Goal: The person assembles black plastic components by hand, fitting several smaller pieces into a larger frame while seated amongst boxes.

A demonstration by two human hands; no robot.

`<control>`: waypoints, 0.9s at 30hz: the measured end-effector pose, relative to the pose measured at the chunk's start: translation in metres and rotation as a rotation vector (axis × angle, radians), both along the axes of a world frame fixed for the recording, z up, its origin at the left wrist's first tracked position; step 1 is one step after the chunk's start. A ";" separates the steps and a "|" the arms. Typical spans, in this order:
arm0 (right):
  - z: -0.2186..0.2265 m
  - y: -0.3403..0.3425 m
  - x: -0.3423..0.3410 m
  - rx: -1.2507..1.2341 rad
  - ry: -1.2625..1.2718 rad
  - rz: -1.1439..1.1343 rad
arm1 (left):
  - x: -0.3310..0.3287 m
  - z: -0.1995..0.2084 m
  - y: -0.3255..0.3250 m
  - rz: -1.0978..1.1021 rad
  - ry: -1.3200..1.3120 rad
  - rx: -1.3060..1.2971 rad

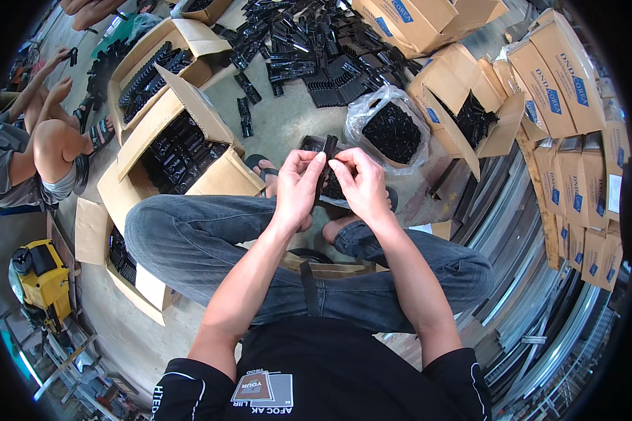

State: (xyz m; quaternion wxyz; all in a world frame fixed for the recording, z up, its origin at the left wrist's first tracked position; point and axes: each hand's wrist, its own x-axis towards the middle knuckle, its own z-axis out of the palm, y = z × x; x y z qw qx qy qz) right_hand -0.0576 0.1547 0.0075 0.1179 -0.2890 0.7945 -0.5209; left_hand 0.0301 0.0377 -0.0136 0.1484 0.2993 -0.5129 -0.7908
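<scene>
Between my knees I hold up a narrow black plastic part (329,146). My left hand (298,184) is closed round its left side, thumb along the face. From the other side, my right hand (361,184) pinches at the same part with thumb and forefinger; whether a smaller piece sits in that pinch is hidden. Just beneath both hands stands a small bin (338,203) of small black pieces, mostly covered by the hands. A clear plastic bag (353,126) full of small black pieces is beyond my right hand.
Open cardboard boxes (221,133) of black parts stand on the left, another box (495,119) on the right. A heap of black parts (295,42) covers the floor ahead. Metal profiles (519,281) lie at right. A seated person (35,147) works at far left, near a yellow machine (45,281).
</scene>
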 end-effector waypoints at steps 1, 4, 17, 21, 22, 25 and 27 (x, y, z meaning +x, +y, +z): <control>0.001 -0.001 0.001 -0.002 0.005 -0.004 | 0.000 0.000 0.000 0.003 0.002 0.019; 0.002 -0.002 0.002 -0.019 0.019 -0.014 | -0.001 -0.001 0.000 0.008 0.014 0.029; -0.003 -0.001 0.001 0.047 0.231 -0.009 | -0.001 0.005 0.003 0.003 0.027 0.112; 0.004 -0.001 0.002 -0.010 0.243 0.024 | -0.001 0.006 0.002 0.020 0.041 0.119; 0.006 -0.001 0.002 -0.001 0.241 0.036 | -0.001 0.007 0.001 0.017 0.030 0.117; 0.001 0.002 0.000 0.074 0.257 0.065 | -0.001 0.007 0.001 0.005 0.035 0.124; -0.001 0.003 -0.001 0.138 0.276 0.083 | -0.001 0.006 0.001 -0.002 0.050 0.133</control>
